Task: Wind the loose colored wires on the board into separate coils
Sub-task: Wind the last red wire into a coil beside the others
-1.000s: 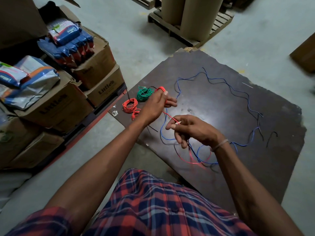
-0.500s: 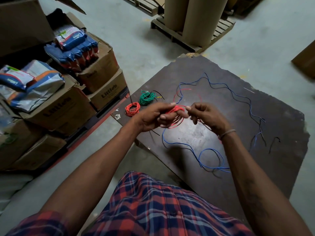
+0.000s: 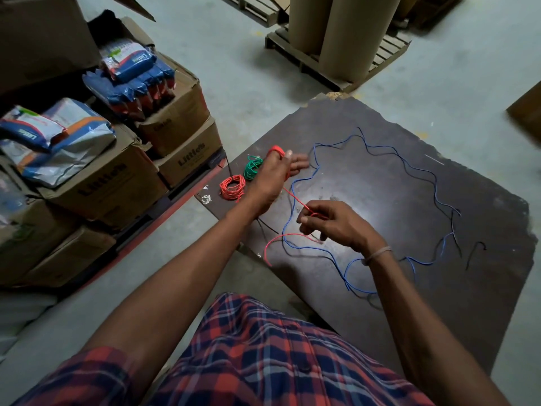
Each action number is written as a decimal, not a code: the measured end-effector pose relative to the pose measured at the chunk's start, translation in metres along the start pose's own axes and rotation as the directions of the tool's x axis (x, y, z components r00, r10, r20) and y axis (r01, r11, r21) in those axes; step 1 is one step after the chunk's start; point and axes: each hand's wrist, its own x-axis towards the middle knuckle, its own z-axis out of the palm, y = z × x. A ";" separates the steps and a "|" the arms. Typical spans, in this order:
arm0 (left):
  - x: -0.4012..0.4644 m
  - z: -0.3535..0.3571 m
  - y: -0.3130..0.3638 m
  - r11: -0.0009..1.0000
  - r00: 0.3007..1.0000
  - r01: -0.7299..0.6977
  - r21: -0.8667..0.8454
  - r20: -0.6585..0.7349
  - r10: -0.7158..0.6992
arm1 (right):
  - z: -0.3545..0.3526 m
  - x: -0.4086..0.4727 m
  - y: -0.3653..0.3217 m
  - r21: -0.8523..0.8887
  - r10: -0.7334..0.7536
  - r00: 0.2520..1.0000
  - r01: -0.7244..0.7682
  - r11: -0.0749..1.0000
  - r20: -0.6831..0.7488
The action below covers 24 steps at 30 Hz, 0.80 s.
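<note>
Red wire stretched between 2 hands above the board.

The left hand (image 3: 273, 174), fingers straight, carries red wire (image 3: 295, 197) looped around them; the right hand (image 3: 330, 222) pinches the same wire nearer, its loose end curling toward the board's (image 3: 483, 288) near-left edge. Just left lie a red coil (image 3: 232, 187) and a green coil (image 3: 252, 168). A blue wire (image 3: 389, 148) sprawls right. On the far left, boxes (image 3: 111, 183) carry packets (image 3: 128, 61).
</note>
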 end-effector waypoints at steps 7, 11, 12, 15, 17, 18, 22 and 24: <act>-0.020 -0.006 -0.006 0.743 0.947 -0.107 0.660 0.294 -0.126 | -0.024 0.013 0.004 -0.567 -0.283 0.913 0.072 0.820 -0.294; -0.020 -0.016 -0.004 0.705 0.928 -0.234 0.669 0.371 -0.044 | -0.026 0.013 0.005 -0.491 -0.298 0.766 -0.025 0.871 -0.569; -0.020 -0.018 -0.003 0.713 0.922 -0.254 0.654 0.386 -0.026 | -0.026 0.012 0.005 -0.470 -0.296 0.717 -0.050 0.881 -0.631; -0.021 -0.024 -0.003 0.708 0.925 -0.283 0.647 0.379 0.023 | -0.028 0.012 0.013 -0.404 -0.271 0.660 -0.055 0.913 -0.701; -0.022 -0.026 -0.004 0.680 0.934 -0.285 0.675 0.355 0.039 | -0.030 0.015 0.021 -0.308 -0.225 0.678 -0.004 0.951 -0.700; -0.022 -0.028 -0.005 0.665 0.937 -0.284 0.691 0.346 0.041 | -0.030 0.017 0.025 -0.201 -0.167 0.692 0.032 0.979 -0.702; -0.023 -0.031 -0.008 0.620 0.952 -0.263 0.739 0.304 0.041 | -0.033 0.017 0.028 0.379 0.096 0.813 0.160 0.912 -0.575; -0.022 -0.032 -0.011 0.576 0.963 -0.229 0.785 0.267 0.018 | -0.037 0.011 0.020 0.533 0.146 0.903 0.102 0.840 -0.404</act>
